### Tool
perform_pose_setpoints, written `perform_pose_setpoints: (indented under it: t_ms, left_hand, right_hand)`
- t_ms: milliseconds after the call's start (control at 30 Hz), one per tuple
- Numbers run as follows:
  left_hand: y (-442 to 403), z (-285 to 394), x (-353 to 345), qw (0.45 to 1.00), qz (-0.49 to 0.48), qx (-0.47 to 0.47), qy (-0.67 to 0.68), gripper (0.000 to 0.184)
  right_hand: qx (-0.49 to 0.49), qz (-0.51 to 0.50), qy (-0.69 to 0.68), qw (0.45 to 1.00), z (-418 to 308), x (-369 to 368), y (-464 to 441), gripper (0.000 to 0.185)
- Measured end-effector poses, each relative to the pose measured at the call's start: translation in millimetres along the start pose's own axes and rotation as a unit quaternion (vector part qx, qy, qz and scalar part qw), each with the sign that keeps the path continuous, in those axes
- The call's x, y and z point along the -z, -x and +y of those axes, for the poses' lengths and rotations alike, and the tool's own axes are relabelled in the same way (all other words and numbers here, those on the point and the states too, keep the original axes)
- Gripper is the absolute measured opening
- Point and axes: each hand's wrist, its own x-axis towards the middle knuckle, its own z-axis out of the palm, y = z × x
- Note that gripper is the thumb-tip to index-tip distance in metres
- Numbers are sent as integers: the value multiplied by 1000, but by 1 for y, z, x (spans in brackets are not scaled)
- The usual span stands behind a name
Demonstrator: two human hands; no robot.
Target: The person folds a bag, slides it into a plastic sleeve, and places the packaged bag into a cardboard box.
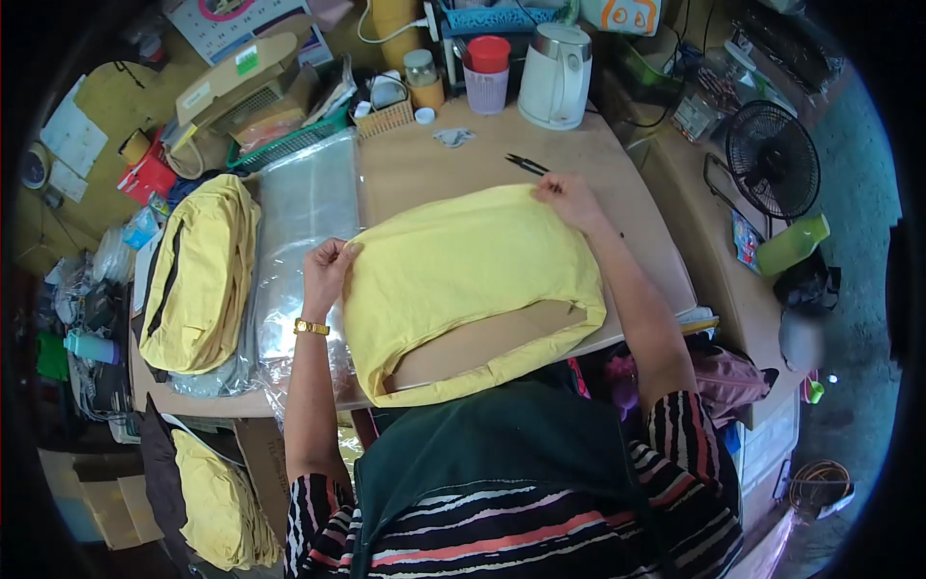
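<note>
A yellow cloth shoulder bag (473, 251) lies spread on the brown table (405, 164), its wide strap (492, 372) looped toward my body. My left hand (328, 270), with a gold watch on the wrist, pinches the bag's left upper edge. At the top right corner my right hand (567, 201) has its fingers closed on the bag's edge. Just beyond that hand is a pair of small black thread snips (528, 165). Left of the bag lies a pile of clear plastic bags (304, 222). Further left are stacked yellow bags (201, 275) with a dark zipper showing.
At the back stand a white electric kettle (556, 77), a lilac cup (488, 87), a jar (422, 79) and a small basket (384, 116). A black fan (772, 159) is on the right. More folded yellow cloth (217, 502) sits low at left.
</note>
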Motion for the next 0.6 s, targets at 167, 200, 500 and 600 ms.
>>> perform_pose_setpoints:
  t_ms: [167, 200, 500, 600]
  left_hand:
    - [-5, 110, 54, 968, 131, -212, 3, 7]
    - [4, 155, 58, 934, 176, -304, -70, 2]
    - [79, 115, 30, 832, 185, -417, -316, 21]
    - [115, 56, 12, 904, -1, -268, -333, 18]
  right_hand:
    - [209, 213, 13, 954, -152, 60, -27, 13]
    - [285, 223, 21, 932, -181, 80, -24, 13]
    - [341, 240, 173, 892, -129, 65, 74, 16]
    - [212, 73, 260, 939, -86, 33, 133, 12]
